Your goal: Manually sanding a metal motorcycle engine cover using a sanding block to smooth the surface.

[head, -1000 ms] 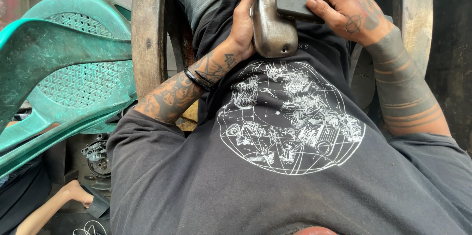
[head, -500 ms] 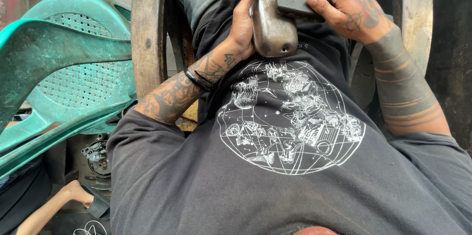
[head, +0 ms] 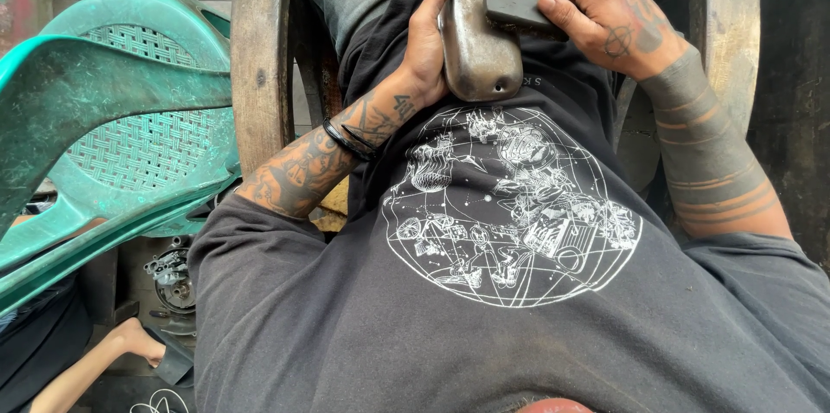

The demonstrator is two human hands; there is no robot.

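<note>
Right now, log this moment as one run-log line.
left hand: grips elongated metal casing on lap | right hand: presses dark block against casing | seat: wooden chair | beside: green plastic chair

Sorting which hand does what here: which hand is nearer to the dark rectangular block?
Right. The right hand grips the dark rectangular block by its end. The left hand is apart from it, cupping the far side of the elongated grey metal casing.

The metal casing [head: 474, 28] lies on the lap at twelve o'clock, left hand [head: 425, 43] against its nine o'clock side, right hand [head: 609, 19] with a block [head: 513, 5] at three. A plastic chair [head: 112, 128] stands at nine o'clock.
</note>
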